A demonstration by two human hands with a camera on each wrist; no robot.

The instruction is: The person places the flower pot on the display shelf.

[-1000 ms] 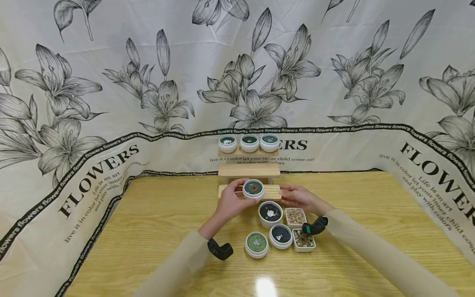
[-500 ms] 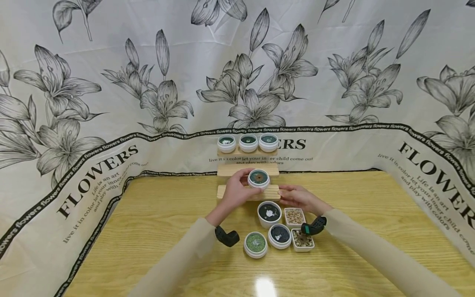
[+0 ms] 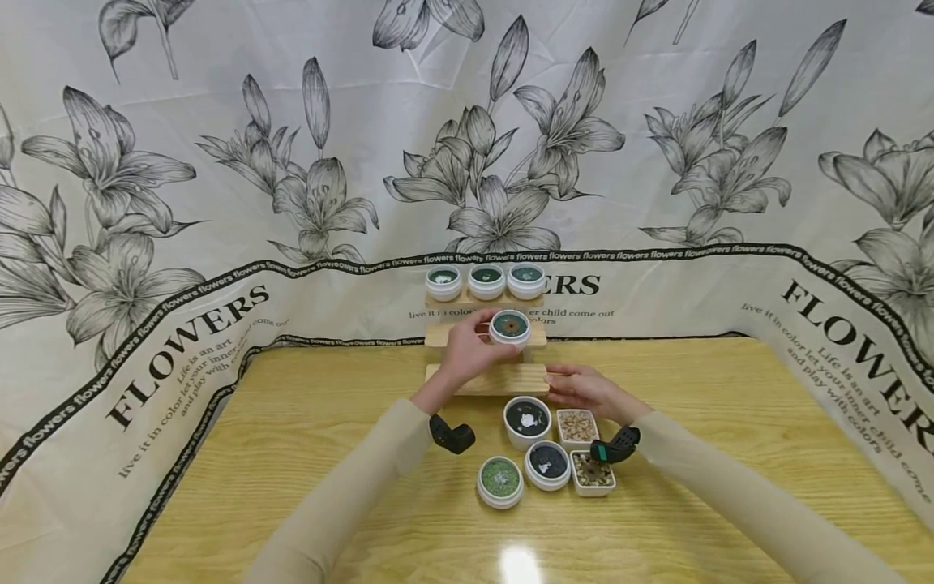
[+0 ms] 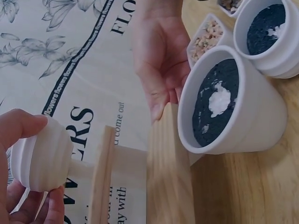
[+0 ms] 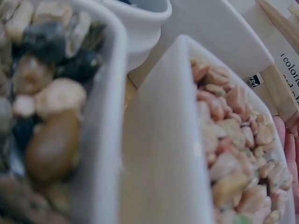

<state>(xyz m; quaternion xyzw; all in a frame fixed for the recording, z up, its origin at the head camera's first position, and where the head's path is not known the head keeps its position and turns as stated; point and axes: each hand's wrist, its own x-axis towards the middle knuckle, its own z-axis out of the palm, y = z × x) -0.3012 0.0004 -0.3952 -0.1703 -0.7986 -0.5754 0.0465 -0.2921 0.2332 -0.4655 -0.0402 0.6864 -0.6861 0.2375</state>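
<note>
While the right hand (image 3: 581,388) is pinching the lowest step (image 3: 485,384) of the wooden stand (image 3: 514,375), perhaps steadying it, the left hand (image 3: 470,349) is holding a white pot (image 3: 509,326) by its sides above the middle step (image 3: 436,334).

The left hand (image 3: 469,349) is covering part of the middle wooden step (image 3: 440,335) behind it in the head view. In the left wrist view, the picture's edge is cutting that hand off, and the round white pot (image 4: 44,156) in its grip is hiding its own top. Some fingertips of the right hand (image 3: 586,388) are hiding behind the lowest wooden step (image 3: 485,379). In the right wrist view, only a sliver of this hand is showing; left of it, the gravel bowl (image 5: 161,140) is overrunning the lower edge and the pebble bowl (image 5: 111,116) is blurring.
</note>
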